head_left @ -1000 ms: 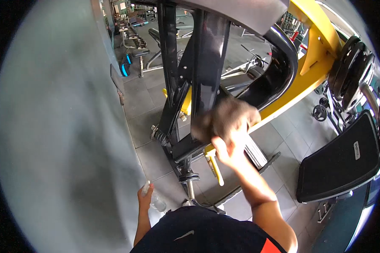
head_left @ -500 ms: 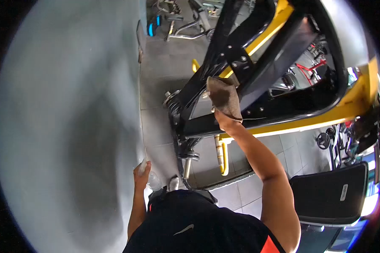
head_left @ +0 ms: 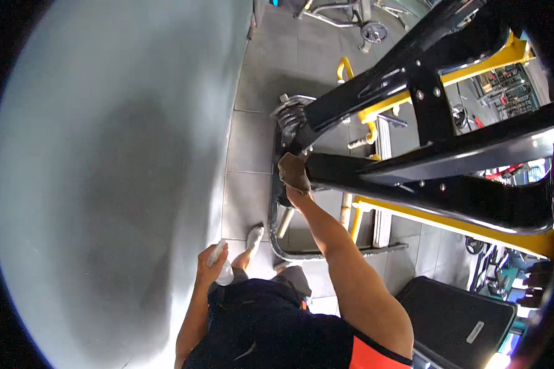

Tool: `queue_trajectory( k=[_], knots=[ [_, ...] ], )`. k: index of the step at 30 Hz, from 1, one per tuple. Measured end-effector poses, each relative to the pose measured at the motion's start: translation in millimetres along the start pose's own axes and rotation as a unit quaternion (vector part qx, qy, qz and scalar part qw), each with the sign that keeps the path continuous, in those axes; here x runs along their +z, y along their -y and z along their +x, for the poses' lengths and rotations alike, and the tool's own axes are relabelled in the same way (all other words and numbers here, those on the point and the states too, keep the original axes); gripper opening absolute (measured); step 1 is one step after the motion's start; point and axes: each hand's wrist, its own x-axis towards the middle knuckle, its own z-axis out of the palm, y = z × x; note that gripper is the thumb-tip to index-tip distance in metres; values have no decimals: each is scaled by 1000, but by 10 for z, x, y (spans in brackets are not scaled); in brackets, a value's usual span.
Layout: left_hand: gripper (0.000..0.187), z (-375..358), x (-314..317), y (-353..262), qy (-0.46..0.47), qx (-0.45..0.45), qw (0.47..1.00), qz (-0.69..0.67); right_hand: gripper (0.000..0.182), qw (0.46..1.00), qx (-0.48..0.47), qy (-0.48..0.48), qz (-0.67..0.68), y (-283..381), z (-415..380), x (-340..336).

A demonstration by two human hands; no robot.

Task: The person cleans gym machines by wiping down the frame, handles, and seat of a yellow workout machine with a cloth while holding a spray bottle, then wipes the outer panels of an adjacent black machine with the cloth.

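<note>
A brown cloth (head_left: pixel 294 173) covers the fingers of my right hand (head_left: pixel 298 195), which presses it against the lower end of a black beam (head_left: pixel 345 169) on a black and yellow exercise machine. Low beside the wall, my left hand (head_left: pixel 210 265) is wrapped round the neck of a clear spray bottle (head_left: pixel 225 274). The bottle's body hangs below that hand, near my leg.
A grey wall (head_left: pixel 129 160) runs along the left. Yellow bars (head_left: pixel 455 226) and a black base frame (head_left: pixel 314 255) stand ahead and right. A black padded board (head_left: pixel 458 320) is at the lower right. Other gym equipment (head_left: pixel 351 15) stands farther off.
My right hand and the cloth have moved left and down, from the upper frame to the beam's lower end. The view of the machine has shifted, and my feet show more. My left hand still holds the bottle.
</note>
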Motion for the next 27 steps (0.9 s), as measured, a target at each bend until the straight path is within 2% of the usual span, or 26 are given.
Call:
queue_trajectory(
  k=[2, 3, 4, 6, 7, 8, 9, 10, 11, 12, 13, 14, 17, 19, 21, 22, 24, 25, 26, 27],
  knots=[
    [19, -26, -11, 37, -1, -10, 1000, -5, 49, 977, -19, -8, -211, 182, -612, -148],
    [18, -7, -1, 82, -6, -10, 1000, -26, 48, 967, 0, -33, -254, 180, -928, -226],
    [18, 17, 4, 131, -13, -9, 999, -46, 48, 961, 39, -70, -265, 153, -1235, -318],
    [18, 111, 57, 296, -25, -12, 996, -83, 43, 948, 204, -181, -166, -215, -1889, -572],
    [18, 137, 110, 287, -34, -18, 994, -105, 42, 832, 387, -350, 189, -123, -1808, -677],
    [18, 162, 118, 316, -21, -12, 996, -85, 43, 823, 203, -306, 434, -66, -1760, -844],
    [18, 200, 127, 240, -8, -12, 999, -42, 45, 716, 70, -189, 668, 183, -1652, -1030],
    [19, 221, 131, 175, 8, -16, 1000, 4, 47, 664, 145, -291, 673, 191, -1496, -1028],
    [19, 229, 178, 138, 6, 32, 999, 7, 49, 604, 213, -392, 660, 190, -1344, -1027],
    [22, 232, 245, 248, 38, 1, 999, -21, 51, 586, 208, -384, 683, -100, -1086, -998],
    [22, 208, 311, 215, 45, -10, 998, -30, 56, 658, 71, -338, 669, 476, -607, -924],
    [23, 193, 353, 124, 54, -19, 998, -35, 61, 686, 109, -361, 622, -186, -448, -825],
    [25, 107, 450, 28, 81, -28, 996, -31, 62, 631, 259, -274, 678, -402, -376, -803],
    [26, 15, 500, -9, 101, -79, 990, -55, 63, 598, 329, -207, 700, -333, -323, -1013],
    [26, -49, 535, -92, 118, -123, 984, -56, 57, 572, 263, -283, 723, -125, -432, -1023],
    [25, -89, 547, -142, 98, -101, 990, -33, 55, 554, 225, -318, 735, 13, -493, -951],
    [24, -99, 530, -145, 96, -36, 993, -62, 47, 595, 66, -315, 736, 706, -708, -958],
    [24, -108, 527, -145, 80, -30, 994, -73, 42, 620, 51, -311, 719, 1211, -857, -1120],
    [25, -96, 516, -157, 67, -21, 994, -83, 35, 668, 45, -286, 686, 1311, -960, -1284],
    [25, -41, 510, -196, 58, -6, 994, -95, 34, 653, 24, -317, 687, 1563, -1056, -1459]
  ],
)
